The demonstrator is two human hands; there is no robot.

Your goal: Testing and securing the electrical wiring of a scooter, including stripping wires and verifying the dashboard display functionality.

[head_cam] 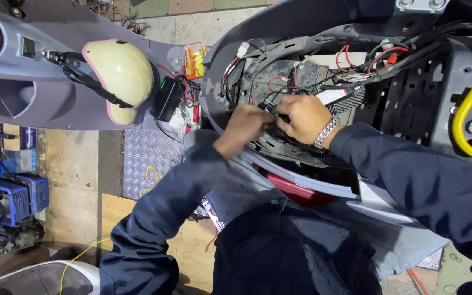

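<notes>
Nearest the camera: dark jacket sleeves and dark trousers, person leaning over an opened scooter (279, 22) w/ grey bodywork. Below, a red panel (296, 190) shows under the grey rim.

Left hand (242, 127) is curled into a loose fist, knuckles up, fingertips tucked down into the wires (269, 98) in the open bay; can't tell exactly what it pinches. Right hand (301, 117), w/ a metal watch band (325, 133) at the wrist, is also curled tight, fingers closed round a dark bit of the same wire bundle, just beside the left hand, nearly touching. The wires sit mid-bay, black and red strands, next to a finned grey box (350, 97) and a dusty black plate behind it.

Right edge: yellow curved bar (465, 123) on a black perforated deck.

Left of the bay: a black box w/ green lights (166, 98) on the footboard, an orange-yellow packet (195, 59) beyond it, and a cream helmet (121, 74) w/ pink rim and black strap lying on the grey front panel.

Floor: worn plywood sheets, a steel tread plate (143, 158) w/ yellow wire (151, 175) on it, tile farther up. Far left, blue crate-like gear (15, 199). Dim workshop, cluttered.
</notes>
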